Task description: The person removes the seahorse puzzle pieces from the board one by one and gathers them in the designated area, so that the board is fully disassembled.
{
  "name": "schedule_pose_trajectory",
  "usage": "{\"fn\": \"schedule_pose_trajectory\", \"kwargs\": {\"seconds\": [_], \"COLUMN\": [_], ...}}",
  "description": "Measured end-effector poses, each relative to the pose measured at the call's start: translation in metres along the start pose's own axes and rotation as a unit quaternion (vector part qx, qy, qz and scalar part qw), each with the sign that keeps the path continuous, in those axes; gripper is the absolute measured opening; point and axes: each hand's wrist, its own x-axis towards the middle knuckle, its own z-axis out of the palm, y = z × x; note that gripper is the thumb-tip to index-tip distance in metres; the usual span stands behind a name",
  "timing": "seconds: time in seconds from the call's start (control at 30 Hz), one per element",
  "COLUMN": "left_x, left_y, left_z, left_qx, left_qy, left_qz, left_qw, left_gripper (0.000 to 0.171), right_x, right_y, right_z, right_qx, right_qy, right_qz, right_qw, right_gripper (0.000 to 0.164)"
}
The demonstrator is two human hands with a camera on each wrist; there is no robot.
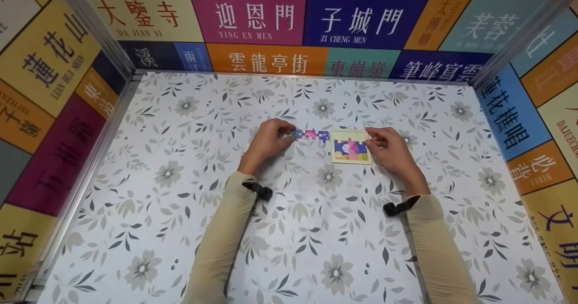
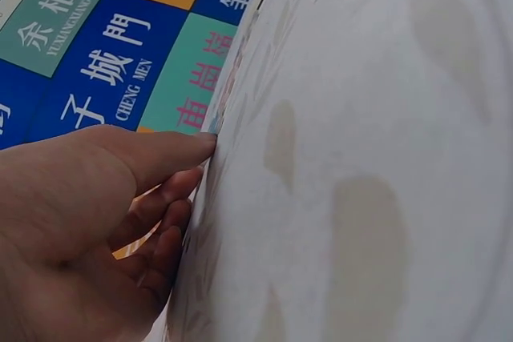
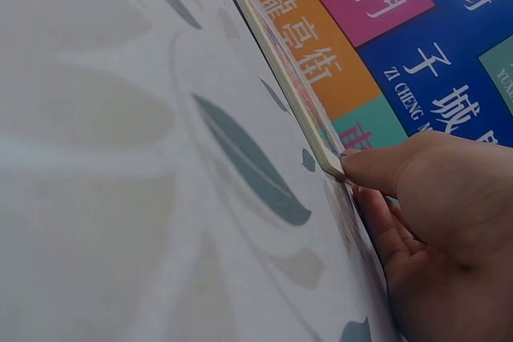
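Note:
A small square puzzle tray (image 1: 352,161) with a pale frame lies on the table. Colourful pieces fill its lower part, and the pale upper strip is bare. My right hand (image 1: 389,147) pinches the tray's right edge, the thumb on top in the right wrist view. Left of the tray is a row of loose jigsaw pieces: a purple piece (image 1: 323,135) near the frame, a pink piece (image 1: 310,134) in the middle and a green-blue piece (image 1: 297,135) at the left end. My left hand (image 1: 269,139) holds that end piece between thumb and fingertips, which partly hide it.
A white tablecloth (image 1: 289,231) with grey flowers and leaves covers the table. Panels (image 1: 257,17) with coloured lettering stand along the back and both sides. Black straps (image 1: 257,189) circle both wrists.

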Motion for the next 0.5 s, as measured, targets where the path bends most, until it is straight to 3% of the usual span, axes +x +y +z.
{"fn": "schedule_pose_trajectory", "kwargs": {"seconds": [0.37, 0.5], "left_x": [-0.0018, -0.0002], "left_y": [0.0027, 0.0080], "left_z": [-0.0031, -0.0006], "left_qx": [0.011, 0.004], "left_qy": [-0.007, 0.005], "left_qz": [0.003, 0.014], "left_qw": [0.9999, 0.9999], "left_gripper": [0.030, 0.027], "right_x": [-0.0001, 0.0000], "right_y": [-0.0029, -0.0014], "right_z": [0.0003, 0.0006], "right_qx": [-0.014, -0.007], "right_qy": [0.003, 0.004], "right_qz": [-0.007, -0.008], "right_qw": [1.000, 1.000], "right_gripper": [0.044, 0.043]}}
